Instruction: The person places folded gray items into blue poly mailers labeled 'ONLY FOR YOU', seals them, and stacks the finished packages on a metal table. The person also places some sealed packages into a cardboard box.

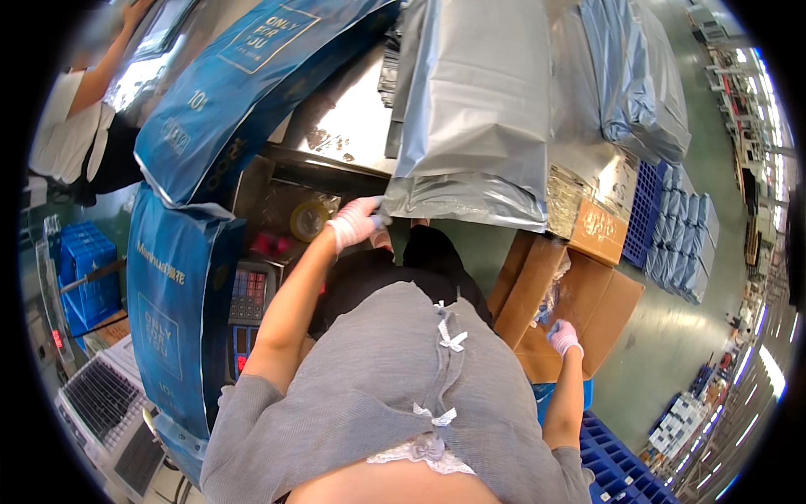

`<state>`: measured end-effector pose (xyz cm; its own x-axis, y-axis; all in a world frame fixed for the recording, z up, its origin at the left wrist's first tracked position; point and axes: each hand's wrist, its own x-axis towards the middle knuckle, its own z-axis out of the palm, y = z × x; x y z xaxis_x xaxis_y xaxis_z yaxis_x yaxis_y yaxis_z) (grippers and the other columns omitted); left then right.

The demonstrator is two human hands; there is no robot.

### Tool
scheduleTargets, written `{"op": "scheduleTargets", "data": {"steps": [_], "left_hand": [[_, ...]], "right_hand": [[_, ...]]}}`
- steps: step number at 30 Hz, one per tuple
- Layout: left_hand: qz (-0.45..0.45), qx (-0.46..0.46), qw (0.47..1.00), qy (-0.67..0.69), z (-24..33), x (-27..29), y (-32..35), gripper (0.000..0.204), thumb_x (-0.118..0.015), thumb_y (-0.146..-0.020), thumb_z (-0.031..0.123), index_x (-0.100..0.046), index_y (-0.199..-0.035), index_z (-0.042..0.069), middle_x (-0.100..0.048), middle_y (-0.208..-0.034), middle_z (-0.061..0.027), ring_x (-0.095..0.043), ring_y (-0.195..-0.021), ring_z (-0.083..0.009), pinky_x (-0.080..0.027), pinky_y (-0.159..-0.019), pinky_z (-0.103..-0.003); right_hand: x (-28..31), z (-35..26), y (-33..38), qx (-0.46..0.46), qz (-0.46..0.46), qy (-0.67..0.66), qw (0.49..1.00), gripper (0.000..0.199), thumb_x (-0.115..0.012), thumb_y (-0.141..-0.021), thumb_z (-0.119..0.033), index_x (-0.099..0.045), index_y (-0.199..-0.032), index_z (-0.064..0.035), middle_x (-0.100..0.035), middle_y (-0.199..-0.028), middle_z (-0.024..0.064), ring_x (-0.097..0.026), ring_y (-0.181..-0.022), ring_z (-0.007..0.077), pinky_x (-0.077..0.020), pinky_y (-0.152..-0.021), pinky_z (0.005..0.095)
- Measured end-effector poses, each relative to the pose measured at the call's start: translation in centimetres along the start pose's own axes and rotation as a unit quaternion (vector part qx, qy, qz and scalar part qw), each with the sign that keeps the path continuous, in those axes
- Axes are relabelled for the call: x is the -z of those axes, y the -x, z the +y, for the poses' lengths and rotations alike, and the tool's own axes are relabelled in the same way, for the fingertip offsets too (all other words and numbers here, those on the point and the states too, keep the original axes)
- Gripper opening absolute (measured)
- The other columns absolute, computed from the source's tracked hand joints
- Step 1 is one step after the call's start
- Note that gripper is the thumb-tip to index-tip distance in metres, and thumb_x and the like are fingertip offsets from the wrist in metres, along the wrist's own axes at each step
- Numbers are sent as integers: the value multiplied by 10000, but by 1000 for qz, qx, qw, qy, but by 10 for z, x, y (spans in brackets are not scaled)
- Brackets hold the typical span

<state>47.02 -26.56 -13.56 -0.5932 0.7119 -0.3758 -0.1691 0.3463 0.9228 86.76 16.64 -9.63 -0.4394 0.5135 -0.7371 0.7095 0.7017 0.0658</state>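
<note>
A large silver-grey plastic bag point(474, 109), filled and flat-sided, lies on the metal table with its near end at the edge. My left hand point(356, 223), in a pink-and-white striped glove with greyish fingertips, is closed on the bag's near left corner. My right hand point(565, 337), gloved the same way, is over an open cardboard box point(611, 315) at the right. Its fingers are curled in; whatever they hold, if anything, is too small to make out. Crumpled clear plastic point(551, 294) lies inside the box beside that hand.
Big blue printed bags point(172, 311) stand at the left, near a keypad device point(250, 294) and a roll of tape point(309, 220). More grey bags point(634, 76) lie at the far right. Blue pallets point(617, 462) are on the floor. A co-worker's arm point(105, 67) shows far left.
</note>
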Motion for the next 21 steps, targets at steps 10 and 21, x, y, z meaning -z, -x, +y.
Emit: {"op": "scheduleTargets", "data": {"steps": [10, 21], "left_hand": [[245, -159, 885, -363, 147, 54, -45, 415, -589, -785, 258, -545, -1153, 73, -565, -1106, -182, -526, -1034, -330, -418, -889, -379], [119, -291, 675, -668, 189, -37, -166, 709, -655, -702, 423, -389, -1298, 147, -405, -1308, -123, -363, -1227, -288, -242, -1035, -463]], "right_hand": [[78, -11, -8, -153, 307, -248, 906, 269, -601, -796, -205, -586, -948, 17, -639, -886, 148, -585, -797, 252, -458, -751, 362], [145, -209, -102, 85, 4, -365, 927, 283, -610, -817, -260, -619, -929, 0, -641, -890, 134, -602, -837, 212, -461, -721, 311]]}}
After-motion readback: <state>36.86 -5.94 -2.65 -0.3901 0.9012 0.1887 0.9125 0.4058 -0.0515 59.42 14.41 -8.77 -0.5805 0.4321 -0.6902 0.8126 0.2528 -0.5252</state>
